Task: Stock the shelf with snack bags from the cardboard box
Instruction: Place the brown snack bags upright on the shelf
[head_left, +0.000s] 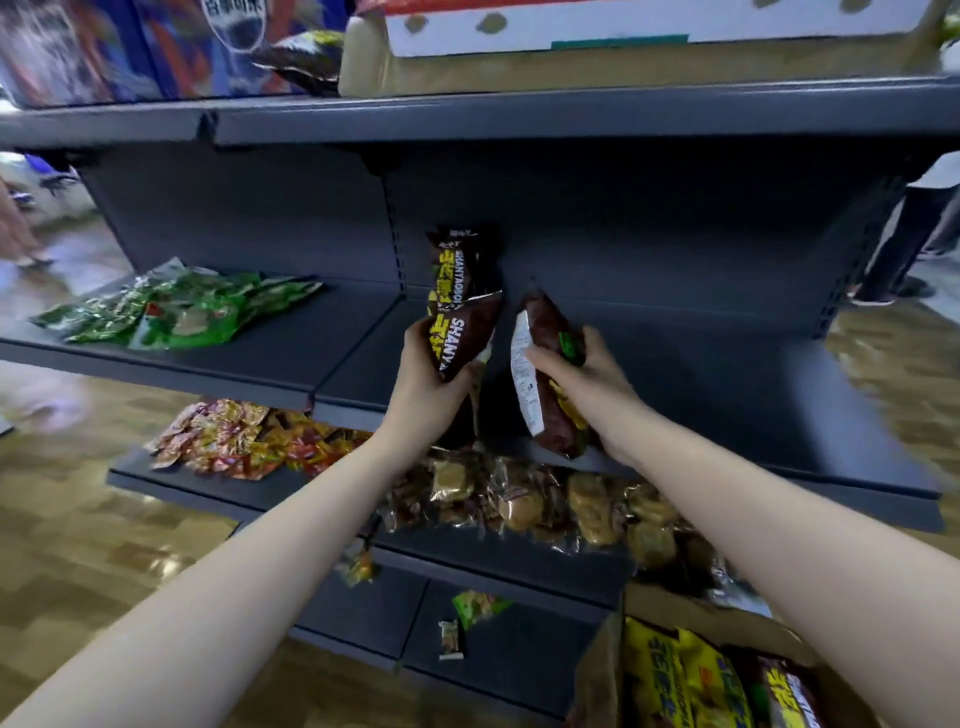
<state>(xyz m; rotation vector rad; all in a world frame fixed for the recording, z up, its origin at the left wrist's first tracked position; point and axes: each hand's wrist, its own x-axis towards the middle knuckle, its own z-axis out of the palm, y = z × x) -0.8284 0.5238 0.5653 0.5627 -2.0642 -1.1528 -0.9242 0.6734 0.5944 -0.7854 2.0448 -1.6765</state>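
Two hands (498, 371) gripping bags (462, 332), green packets (171, 314) leftward

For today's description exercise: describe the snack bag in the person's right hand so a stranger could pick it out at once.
Start at the dark grey shelf at mid height. Two hands hold bags over it; take the right hand. Its dark brown bag shows a white label strip, unlike the left bag's yellow lettering.

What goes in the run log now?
left hand: holds brown bag | right hand: holds second bag | shelf: placing
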